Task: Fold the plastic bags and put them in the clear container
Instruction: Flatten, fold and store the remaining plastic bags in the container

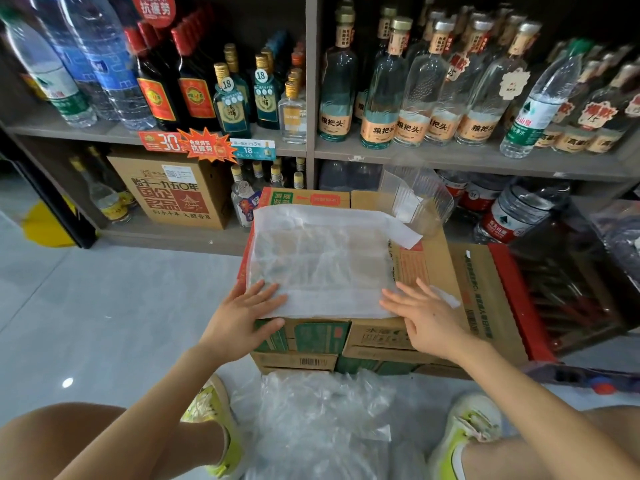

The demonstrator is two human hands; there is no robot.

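Left hand (247,311) lying flat, fingers straight and spread, pressing near left corner of white plastic bag (322,258), gripping nothing. Right hand (424,315) likewise flat and splayed, pressing bag's near right corner. Bag lying spread across cardboard box (433,268) top, reaching its near edge. Clear container (420,199) standing at box's far right corner. Loose bag pile (318,420) lying on floor below near edge.

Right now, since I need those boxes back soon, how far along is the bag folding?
Seems early. Done: the clear container holds something white, possibly one folded bag. In hand: left hand and right hand press one plastic bag flat on the cardboard boxes. Left: the heap of bags on the floor.
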